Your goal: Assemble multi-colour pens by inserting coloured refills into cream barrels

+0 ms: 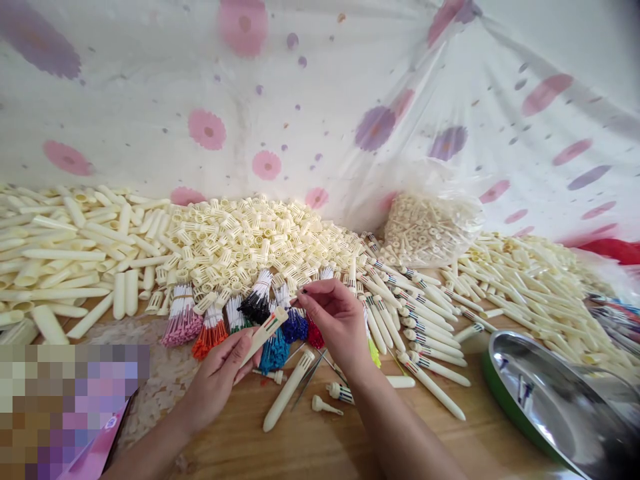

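Note:
My left hand (216,373) is closed around a cream multicolour pen (265,333), tilted up to the right, with red and green showing in the slots at its upper end. Just right of that end, my right hand (340,323) pinches thumb and forefinger together; what is between them is too small to make out. Another cream pen barrel (289,392) lies below on the table. Beside it are a small cream plug (326,405) and a slotted pen top (341,393). Behind my hands stand bundles of refills with pink (179,323), orange (210,333), black (255,303) and blue (274,350) ends.
Cream tubes (65,257) and slotted tops (250,233) are heaped along the back. Several pens (430,327) lie in rows at right, near a clear bag (433,227) of small parts. A metal pan (537,380) is front right, a pink-edged device (100,447) front left.

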Available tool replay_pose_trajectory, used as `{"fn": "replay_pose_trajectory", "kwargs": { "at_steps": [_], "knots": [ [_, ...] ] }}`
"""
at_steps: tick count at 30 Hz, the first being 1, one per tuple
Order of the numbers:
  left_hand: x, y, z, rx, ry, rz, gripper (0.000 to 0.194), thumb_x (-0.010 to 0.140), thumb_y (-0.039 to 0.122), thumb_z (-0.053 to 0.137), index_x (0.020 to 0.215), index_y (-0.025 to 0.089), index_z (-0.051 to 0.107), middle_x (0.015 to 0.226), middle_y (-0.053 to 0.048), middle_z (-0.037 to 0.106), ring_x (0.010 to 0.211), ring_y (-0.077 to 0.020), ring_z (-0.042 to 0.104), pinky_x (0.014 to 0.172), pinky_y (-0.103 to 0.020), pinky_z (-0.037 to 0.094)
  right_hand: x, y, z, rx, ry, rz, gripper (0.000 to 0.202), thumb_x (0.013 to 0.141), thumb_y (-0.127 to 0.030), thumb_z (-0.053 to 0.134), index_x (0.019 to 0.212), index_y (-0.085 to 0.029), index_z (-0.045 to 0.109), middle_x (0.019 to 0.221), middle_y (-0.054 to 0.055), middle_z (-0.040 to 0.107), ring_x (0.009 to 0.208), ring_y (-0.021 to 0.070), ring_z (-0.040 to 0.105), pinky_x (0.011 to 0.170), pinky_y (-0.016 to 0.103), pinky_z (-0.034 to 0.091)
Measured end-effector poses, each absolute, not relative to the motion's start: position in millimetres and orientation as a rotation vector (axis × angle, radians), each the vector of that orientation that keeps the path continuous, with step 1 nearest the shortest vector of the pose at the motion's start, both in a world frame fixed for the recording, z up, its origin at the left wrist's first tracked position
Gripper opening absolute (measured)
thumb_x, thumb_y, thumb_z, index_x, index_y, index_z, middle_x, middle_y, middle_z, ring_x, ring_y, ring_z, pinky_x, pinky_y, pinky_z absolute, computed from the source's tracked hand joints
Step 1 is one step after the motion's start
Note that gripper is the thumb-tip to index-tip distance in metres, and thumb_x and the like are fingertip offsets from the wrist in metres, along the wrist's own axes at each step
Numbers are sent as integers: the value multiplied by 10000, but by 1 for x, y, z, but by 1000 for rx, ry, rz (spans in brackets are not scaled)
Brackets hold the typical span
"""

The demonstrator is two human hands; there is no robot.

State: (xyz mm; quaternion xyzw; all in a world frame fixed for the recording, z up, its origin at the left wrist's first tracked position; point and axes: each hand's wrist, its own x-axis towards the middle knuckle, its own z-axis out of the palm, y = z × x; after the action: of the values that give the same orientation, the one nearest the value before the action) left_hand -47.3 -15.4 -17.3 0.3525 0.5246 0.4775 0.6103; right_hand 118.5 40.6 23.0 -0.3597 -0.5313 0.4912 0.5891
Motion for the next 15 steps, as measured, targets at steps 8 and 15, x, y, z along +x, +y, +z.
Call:
{"fn": "replay_pose_trajectory", "kwargs": {
  "at_steps": [8, 15],
  "knots": [
    [-47, -15, -8, 816, 1213, 1104, 434, 593, 569, 708, 820, 199, 728, 568, 14, 570, 461, -90, 381, 446, -216, 377, 125, 48, 25, -918, -1322, 1475, 199, 701, -343, 705, 696, -177, 595, 602, -46, 559, 518, 66, 486, 493, 183, 414],
    [-47, -15, -14, 802, 1216, 1096, 484, 583, 587, 706, 853, 185, 717, 566, 14, 582, 478, -93, 407, 450, -213, 352, 126, 48, 27, -899, -1278, 1583, 222, 677, -353, 727, 702, -166, 610, 607, -34, 593, 526, 69, 496, 512, 188, 422]
  ]
}}
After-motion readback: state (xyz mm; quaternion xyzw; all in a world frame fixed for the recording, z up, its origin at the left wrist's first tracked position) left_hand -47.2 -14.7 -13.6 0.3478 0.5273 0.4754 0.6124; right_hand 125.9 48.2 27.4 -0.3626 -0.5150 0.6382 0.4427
